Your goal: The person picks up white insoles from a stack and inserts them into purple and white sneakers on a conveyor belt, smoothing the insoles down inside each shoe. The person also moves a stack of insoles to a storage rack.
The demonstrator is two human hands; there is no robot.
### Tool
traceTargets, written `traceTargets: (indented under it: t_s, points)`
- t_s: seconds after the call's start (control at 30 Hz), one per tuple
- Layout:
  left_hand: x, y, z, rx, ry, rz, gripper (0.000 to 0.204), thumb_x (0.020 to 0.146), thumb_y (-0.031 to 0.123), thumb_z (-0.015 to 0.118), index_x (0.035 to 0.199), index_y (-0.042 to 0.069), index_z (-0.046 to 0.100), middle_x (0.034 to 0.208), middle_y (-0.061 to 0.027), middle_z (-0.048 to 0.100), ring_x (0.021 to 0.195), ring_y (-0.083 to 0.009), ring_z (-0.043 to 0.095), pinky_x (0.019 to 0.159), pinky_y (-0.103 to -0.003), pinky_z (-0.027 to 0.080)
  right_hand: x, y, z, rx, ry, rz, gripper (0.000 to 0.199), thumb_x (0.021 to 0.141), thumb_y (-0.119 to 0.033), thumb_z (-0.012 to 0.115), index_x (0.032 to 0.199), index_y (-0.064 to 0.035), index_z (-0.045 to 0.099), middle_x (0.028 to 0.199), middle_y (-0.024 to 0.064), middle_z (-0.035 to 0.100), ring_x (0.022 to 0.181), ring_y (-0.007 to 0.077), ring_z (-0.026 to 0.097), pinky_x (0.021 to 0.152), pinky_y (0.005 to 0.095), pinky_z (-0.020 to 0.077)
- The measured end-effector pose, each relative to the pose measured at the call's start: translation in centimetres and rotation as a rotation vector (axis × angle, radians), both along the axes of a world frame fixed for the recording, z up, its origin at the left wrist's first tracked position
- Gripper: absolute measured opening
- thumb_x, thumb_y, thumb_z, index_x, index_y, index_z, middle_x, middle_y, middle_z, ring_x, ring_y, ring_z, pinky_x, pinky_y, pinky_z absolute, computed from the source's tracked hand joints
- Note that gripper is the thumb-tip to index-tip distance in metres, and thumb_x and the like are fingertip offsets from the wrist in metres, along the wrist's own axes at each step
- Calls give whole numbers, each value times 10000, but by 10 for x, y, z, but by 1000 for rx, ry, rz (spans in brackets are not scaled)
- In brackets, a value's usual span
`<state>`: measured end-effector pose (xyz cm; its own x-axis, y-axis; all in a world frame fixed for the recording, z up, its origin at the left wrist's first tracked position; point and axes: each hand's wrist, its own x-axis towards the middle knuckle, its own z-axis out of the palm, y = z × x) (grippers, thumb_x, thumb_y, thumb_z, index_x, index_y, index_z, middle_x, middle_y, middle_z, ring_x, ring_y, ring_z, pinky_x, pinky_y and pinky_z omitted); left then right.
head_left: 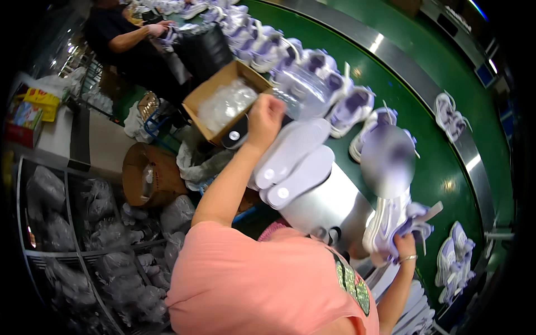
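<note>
The left hand [267, 115] curls inward; the right [405, 245] grips a sneaker [384, 230].

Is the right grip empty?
No, the right grip holds a white-and-purple shoe.

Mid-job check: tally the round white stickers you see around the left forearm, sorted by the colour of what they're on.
Round white stickers on lavender insoles: 2
Round white sticker on a dark piece: 1
Total: 3
</note>
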<state>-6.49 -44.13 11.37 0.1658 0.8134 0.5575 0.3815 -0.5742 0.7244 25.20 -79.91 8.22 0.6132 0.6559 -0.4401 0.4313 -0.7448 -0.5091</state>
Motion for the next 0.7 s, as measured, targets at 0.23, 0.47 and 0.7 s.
traceTargets:
  t_s: [0.23, 0.47, 0.7]
  points:
    - [-149, 136, -72, -1248, -1043, 358, 535, 774, 634, 362, 752, 101, 396, 633, -77, 512, 522, -181, 480, 422, -255, 378, -82, -14, -24, -327, -239, 46, 379, 668, -318, 573, 750, 52, 601, 766, 270, 569, 767, 404, 556, 731, 438, 433]
    - [-150, 120, -46, -935, -709, 189, 442, 802, 526, 460, 747, 89, 414, 671, -74, 529, 569, -179, 482, 468, -284, 383, -116, -20, 19, -532, -323, 23, 399, 736, -429, 530, 709, -41, 617, 753, 155, 598, 697, 338, 575, 619, 410, 452]
    - [-119, 46, -14, 281, 571, 22, 288, 695, 311, 651, 682, 53, 524, 690, -74, 531, 688, -265, 494, 626, -357, 384, -157, 53, 59, 294, 488, -103, 290, 816, -267, 539, 938, -6, 571, 820, 56, 587, 740, 151, 556, 660, 251, 430]
